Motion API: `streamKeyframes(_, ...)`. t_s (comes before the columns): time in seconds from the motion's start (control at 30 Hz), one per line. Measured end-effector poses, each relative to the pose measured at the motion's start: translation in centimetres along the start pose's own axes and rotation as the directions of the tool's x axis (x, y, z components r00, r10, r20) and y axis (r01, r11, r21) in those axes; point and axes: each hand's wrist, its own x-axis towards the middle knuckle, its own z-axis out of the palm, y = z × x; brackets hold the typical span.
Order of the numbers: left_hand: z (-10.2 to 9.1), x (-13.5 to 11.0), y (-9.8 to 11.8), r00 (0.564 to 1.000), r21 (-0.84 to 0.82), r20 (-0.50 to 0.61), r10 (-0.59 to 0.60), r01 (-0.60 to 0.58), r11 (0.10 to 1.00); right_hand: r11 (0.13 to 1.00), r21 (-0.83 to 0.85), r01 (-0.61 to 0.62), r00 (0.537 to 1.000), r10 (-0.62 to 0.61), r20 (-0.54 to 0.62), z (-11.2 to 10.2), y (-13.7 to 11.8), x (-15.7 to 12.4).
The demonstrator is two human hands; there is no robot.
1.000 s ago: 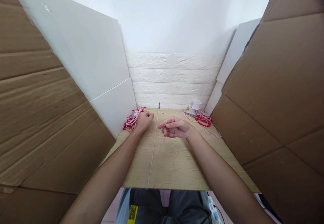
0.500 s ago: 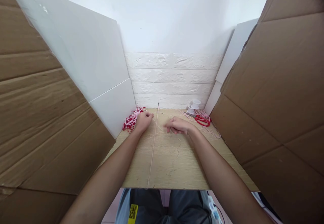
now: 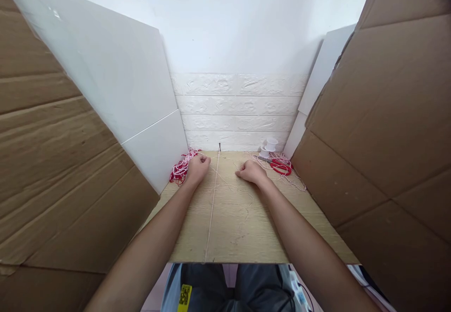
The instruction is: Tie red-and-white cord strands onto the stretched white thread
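A thin pale string (image 3: 212, 204) runs taut from a small nail (image 3: 219, 145) at the back of the wooden board (image 3: 246, 237) to its front edge. My left hand (image 3: 197, 168) rests closed just left of the string, beside a heap of red-and-white cords (image 3: 179, 170). My right hand (image 3: 251, 171) lies knuckles up to the right of the string, fingers curled. Fine thread strands (image 3: 225, 178) lie between the two hands; whether either hand pinches one cannot be told.
Red-handled scissors (image 3: 281, 166) and white spools (image 3: 268, 146) sit at the back right among loose cords. White panels (image 3: 134, 96) and cardboard sheets (image 3: 387, 114) wall in both sides. A white brick-pattern wall (image 3: 239, 110) closes the back.
My right hand turned palm down, dropped onto the board and moved slightly back and right. My left hand barely shifted.
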Motion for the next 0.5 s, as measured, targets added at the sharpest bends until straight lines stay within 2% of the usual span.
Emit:
streamKeyframes(0.17,0.19,0.24,-0.46,0.998,-0.029,-0.058,-0.023,0.022,0.999,1.000,-0.029,-0.004,0.999,0.003,-0.038,0.28,-0.15,-0.05)
streamKeyframes(0.4,0.20,0.44,-0.54,0.994,-0.046,-0.101,-0.049,0.045,0.998,1.000,0.012,-0.020,0.999,0.021,-0.048,0.49,0.21,0.36)
streamKeyframes(0.5,-0.01,0.27,-0.13,0.991,-0.061,-0.126,-0.049,0.041,0.997,0.995,0.100,-0.021,0.996,0.030,-0.086,0.70,0.39,0.80)
